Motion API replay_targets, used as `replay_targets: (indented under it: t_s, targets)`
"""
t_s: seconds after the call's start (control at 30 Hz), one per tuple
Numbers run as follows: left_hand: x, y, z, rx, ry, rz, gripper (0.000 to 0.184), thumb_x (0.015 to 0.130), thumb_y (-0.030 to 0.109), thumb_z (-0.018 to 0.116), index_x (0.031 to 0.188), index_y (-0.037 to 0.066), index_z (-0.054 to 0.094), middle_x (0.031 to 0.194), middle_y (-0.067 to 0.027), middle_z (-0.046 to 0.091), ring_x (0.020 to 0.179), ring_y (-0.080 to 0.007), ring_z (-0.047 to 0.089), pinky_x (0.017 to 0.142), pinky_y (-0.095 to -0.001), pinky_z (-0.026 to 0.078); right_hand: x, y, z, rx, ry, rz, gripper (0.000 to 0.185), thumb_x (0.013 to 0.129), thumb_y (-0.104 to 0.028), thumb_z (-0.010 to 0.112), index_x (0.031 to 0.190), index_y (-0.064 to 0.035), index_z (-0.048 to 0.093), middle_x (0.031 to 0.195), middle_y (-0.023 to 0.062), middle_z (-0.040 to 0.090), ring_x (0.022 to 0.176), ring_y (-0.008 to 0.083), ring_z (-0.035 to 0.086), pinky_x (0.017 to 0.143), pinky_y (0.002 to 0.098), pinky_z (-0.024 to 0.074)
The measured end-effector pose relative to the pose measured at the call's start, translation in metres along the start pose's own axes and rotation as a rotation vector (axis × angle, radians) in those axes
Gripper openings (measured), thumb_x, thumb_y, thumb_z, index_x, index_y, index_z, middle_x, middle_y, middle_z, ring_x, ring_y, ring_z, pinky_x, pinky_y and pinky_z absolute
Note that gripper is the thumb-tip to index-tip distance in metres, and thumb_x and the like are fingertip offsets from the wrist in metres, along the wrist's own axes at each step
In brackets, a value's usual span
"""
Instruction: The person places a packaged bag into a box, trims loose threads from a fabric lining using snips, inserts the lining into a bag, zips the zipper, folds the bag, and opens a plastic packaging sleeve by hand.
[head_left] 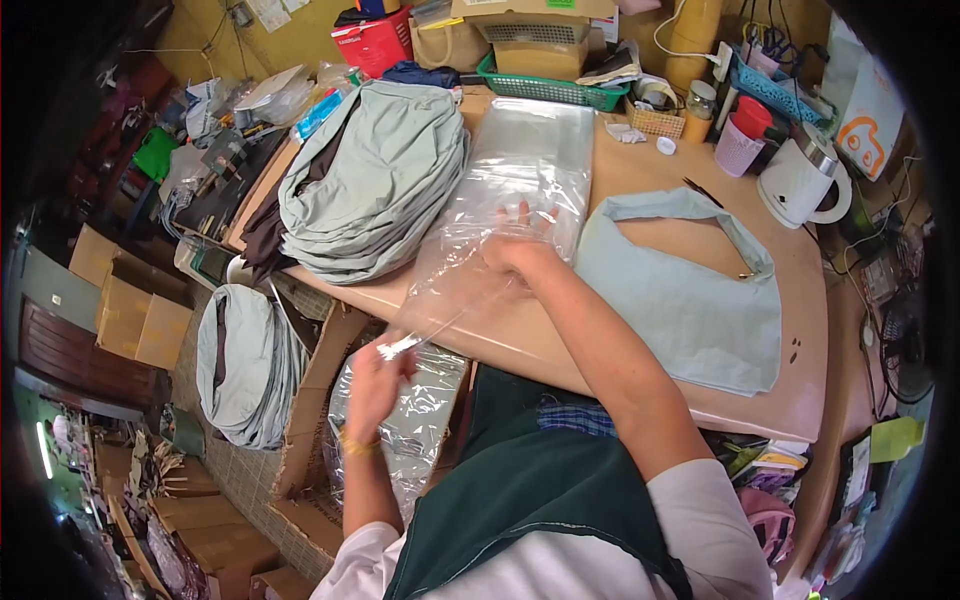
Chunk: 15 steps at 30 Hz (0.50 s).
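My left hand [374, 385] is closed on one end of a clear plastic bag [440, 285], in front of the table edge. The bag stretches up from there to my right hand [512, 248], whose fingers are spread apart against the film; whether they are inside the bag or on top of it I cannot tell. Beneath and beyond lies a stack of clear plastic bags [535, 140]. To the right, a pale grey-green cloth shoulder bag [680, 300] lies flat with its strap looped upward. A tall pile of similar cloth bags [375, 190] sits on the left.
Below the table, a cardboard box [300, 440] holds plastic-wrapped items, and more cloth bags [245, 370] are stacked beside it. A white kettle [800, 178], a lilac basket [738, 148] and a green tray [560, 92] stand along the table's back and right. Black scissors [703, 192] lie near the strap.
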<state>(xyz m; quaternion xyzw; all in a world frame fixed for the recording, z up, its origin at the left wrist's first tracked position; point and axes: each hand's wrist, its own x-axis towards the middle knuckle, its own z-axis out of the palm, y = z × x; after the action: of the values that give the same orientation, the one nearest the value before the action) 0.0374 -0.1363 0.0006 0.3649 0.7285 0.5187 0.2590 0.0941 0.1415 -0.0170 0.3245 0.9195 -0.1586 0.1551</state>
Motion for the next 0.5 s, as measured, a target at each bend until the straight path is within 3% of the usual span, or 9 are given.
replay_targets:
  t_s: [0.13, 0.2, 0.27, 0.3, 0.37, 0.4, 0.43, 0.47, 0.5]
  targets:
    - [-0.073, 0.027, -0.065, -0.296, 0.354, -0.017, 0.027, 0.098, 0.026, 0.056, 0.086, 0.003, 0.062, 0.072, -0.0016, 0.059, 0.062, -0.0087, 0.054, 0.052, -0.0234, 0.039, -0.008, 0.0, -0.003, -0.008, -0.097, -0.065, 0.056, 0.098, -0.05, 0.039, 0.152, -0.0347, 0.033, 0.165, 0.0099, 0.002, 0.149, 0.0447, -0.008, 0.101, 0.0812, -0.0119]
    - [-0.106, 0.031, -0.094, -0.08, 0.855, 0.191, 0.024, 0.097, 0.024, 0.055, 0.091, 0.002, 0.062, 0.074, -0.0023, 0.059, 0.062, -0.0102, 0.053, 0.054, -0.025, 0.04, -0.009, 0.003, 0.001, 0.036, -0.037, -0.115, 0.053, 0.097, -0.045, 0.045, 0.149, -0.039, 0.037, 0.165, 0.0112, 0.004, 0.149, 0.0448, -0.008, 0.103, 0.0802, -0.0097]
    - [-0.146, 0.027, -0.174, -0.478, 0.47, 0.494, 0.016, 0.095, 0.014, 0.053, 0.091, 0.0, 0.059, 0.072, -0.0023, 0.054, 0.061, -0.0131, 0.048, 0.06, -0.0275, 0.043, -0.005, 0.003, 0.004, 0.069, 0.008, -0.151, 0.052, 0.096, -0.041, 0.05, 0.147, -0.0423, 0.039, 0.165, 0.0121, 0.005, 0.149, 0.0449, -0.007, 0.105, 0.0794, -0.0081]
    - [-0.151, 0.071, -0.165, -0.48, 0.893, 0.564, 0.012, 0.093, 0.011, 0.052, 0.087, 0.001, 0.057, 0.069, -0.0018, 0.049, 0.059, -0.0137, 0.044, 0.062, -0.0285, 0.043, 0.0, 0.001, 0.006, 0.079, 0.024, -0.164, 0.052, 0.096, -0.039, 0.051, 0.147, -0.0434, 0.04, 0.165, 0.0125, 0.006, 0.149, 0.0449, -0.007, 0.105, 0.0792, -0.0075]
    - [-0.2, 0.093, -0.207, -0.653, 1.171, 0.816, 0.009, 0.089, 0.005, 0.052, 0.081, 0.003, 0.053, 0.067, -0.0021, 0.043, 0.059, -0.0147, 0.04, 0.065, -0.0301, 0.043, 0.009, -0.008, 0.013, 0.109, 0.016, -0.025, 0.05, 0.095, -0.043, 0.053, 0.144, -0.0408, 0.046, 0.165, 0.0112, 0.004, 0.149, 0.0453, -0.008, 0.106, 0.0783, -0.0085]
    - [-0.245, 0.074, -0.26, -0.834, 1.008, 1.009, 0.009, 0.087, 0.003, 0.053, 0.078, 0.005, 0.051, 0.066, -0.0029, 0.042, 0.061, -0.0152, 0.041, 0.067, -0.0306, 0.044, 0.008, -0.01, 0.018, 0.116, 0.011, 0.021, 0.049, 0.095, -0.044, 0.054, 0.143, -0.04, 0.048, 0.165, 0.0108, 0.004, 0.149, 0.0454, -0.008, 0.106, 0.078, -0.0088]
    - [-0.249, 0.079, -0.258, -0.502, 0.996, 1.136, 0.01, 0.087, 0.002, 0.054, 0.078, 0.005, 0.051, 0.068, -0.0041, 0.046, 0.062, -0.0153, 0.043, 0.066, -0.0302, 0.044, -0.003, -0.012, 0.025, 0.128, 0.099, -0.127, 0.047, 0.094, -0.048, 0.054, 0.14, -0.0367, 0.052, 0.164, 0.0123, 0.011, 0.148, 0.0484, 0.0, 0.106, 0.0791, -0.0041]
    - [-0.224, 0.091, -0.22, 0.019, 1.155, 1.035, 0.009, 0.088, 0.003, 0.055, 0.079, 0.003, 0.053, 0.07, -0.0056, 0.049, 0.061, -0.0153, 0.046, 0.062, -0.029, 0.043, -0.014, -0.016, 0.032, 0.139, 0.192, -0.274, 0.047, 0.093, -0.052, 0.055, 0.137, -0.0334, 0.057, 0.162, 0.0138, 0.019, 0.146, 0.0514, 0.007, 0.106, 0.0802, 0.0005]
    - [-0.2, 0.103, -0.181, 0.701, 1.459, 0.795, 0.009, 0.089, 0.003, 0.057, 0.08, 0.002, 0.054, 0.071, -0.0071, 0.053, 0.061, -0.0152, 0.048, 0.059, -0.0278, 0.043, -0.057, -0.026, 0.013, 0.168, 0.128, -0.373, 0.047, 0.097, -0.048, 0.051, 0.137, -0.025, 0.057, 0.152, 0.0145, 0.036, 0.134, 0.0401, 0.033, 0.111, 0.0622, 0.0135]
